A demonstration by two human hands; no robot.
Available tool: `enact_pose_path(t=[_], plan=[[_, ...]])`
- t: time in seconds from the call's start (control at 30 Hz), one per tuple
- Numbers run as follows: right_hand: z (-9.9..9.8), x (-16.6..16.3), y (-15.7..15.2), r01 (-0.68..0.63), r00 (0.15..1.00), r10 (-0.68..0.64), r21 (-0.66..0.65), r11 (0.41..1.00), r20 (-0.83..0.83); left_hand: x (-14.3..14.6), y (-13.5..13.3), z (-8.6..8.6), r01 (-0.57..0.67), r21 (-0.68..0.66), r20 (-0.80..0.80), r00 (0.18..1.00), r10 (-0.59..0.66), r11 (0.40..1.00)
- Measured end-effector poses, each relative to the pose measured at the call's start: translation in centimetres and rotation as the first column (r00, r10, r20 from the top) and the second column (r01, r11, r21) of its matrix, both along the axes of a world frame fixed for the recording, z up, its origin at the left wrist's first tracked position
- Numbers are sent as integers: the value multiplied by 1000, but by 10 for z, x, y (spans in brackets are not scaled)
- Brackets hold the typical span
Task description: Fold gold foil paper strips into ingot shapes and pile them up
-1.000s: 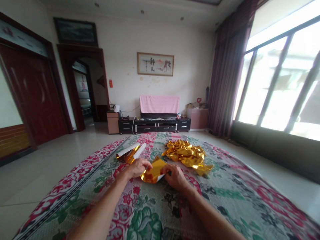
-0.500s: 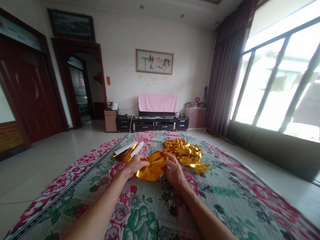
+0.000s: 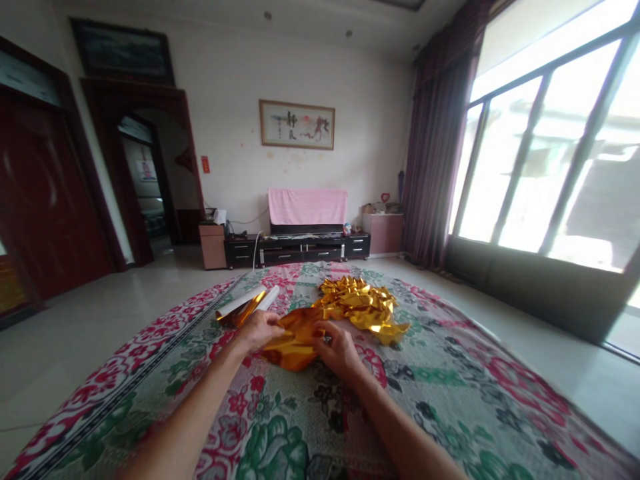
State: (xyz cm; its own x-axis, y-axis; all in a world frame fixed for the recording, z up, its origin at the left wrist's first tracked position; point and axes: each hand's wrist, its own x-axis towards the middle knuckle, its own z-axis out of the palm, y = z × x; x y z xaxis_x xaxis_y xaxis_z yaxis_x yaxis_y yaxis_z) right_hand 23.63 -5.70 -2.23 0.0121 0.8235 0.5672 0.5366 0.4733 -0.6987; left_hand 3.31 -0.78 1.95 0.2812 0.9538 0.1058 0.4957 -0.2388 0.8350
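Observation:
Between my two hands is a shiny gold foil sheet (image 3: 295, 337), held just above the patterned cloth (image 3: 280, 407). My left hand (image 3: 260, 330) pinches its left side, the fingers closed on the edge. On the right side my right hand (image 3: 339, 347) grips the same sheet between thumb and fingers. Right behind the hands lies a heap of folded gold foil pieces (image 3: 363, 303), loosely piled. To the left, beyond my left hand, rests a roll with white and gold foil surfaces (image 3: 247, 305).
The floral cloth covers a broad rounded surface in front of me. Beyond it, a low black TV cabinet (image 3: 285, 256) stands at the wall, with a pink cloth (image 3: 307, 205) draped above it. A purple curtain (image 3: 433, 160) and large window are to the right.
The view has turned slightly right, so the room appears shifted left. In my hands the gold foil sheet has changed shape and now looks more spread out, with its lower edge hanging down.

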Motion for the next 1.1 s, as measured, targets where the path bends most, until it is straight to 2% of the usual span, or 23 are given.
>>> enact_pose_path(t=[0.1, 0.2, 0.27, 0.4, 0.57, 0.7, 0.87, 0.97, 1.1], plan=[[0, -5, -1, 10, 999, -9, -4, 1000, 51, -6, -5, 7, 3, -141, -52, 999, -11, 990], [3, -12, -1, 34, 999, -33, -15, 999, 30, -9, -6, 12, -17, -257, 7, 1000, 20, 966], [6, -16, 2, 68, 997, -68, -7, 998, -36, -8, -5, 12, 1, -284, 71, 997, 20, 959], [6, -21, 11, 155, 962, -151, -1, 988, -227, -3, -3, 8, 51, -239, 195, 981, -3, 970], [11, -20, 12, 101, 930, -56, 106, 989, -364, 3, -6, 7, 98, -182, 317, 948, -36, 978], [23, -17, 6, 35, 953, 43, 251, 967, -299, 8, -10, 7, 103, -23, 400, 912, -85, 994], [23, -11, 1, -50, 978, 115, 339, 939, -174, 11, -9, -8, 95, 33, 434, 895, -100, 995], [14, -3, 2, -44, 993, 77, 315, 948, -92, 11, -7, -18, 97, 22, 418, 903, -97, 995], [3, 10, 2, 77, 995, -59, 267, 960, -75, 8, -8, -22, 136, -24, 398, 910, -115, 990]])
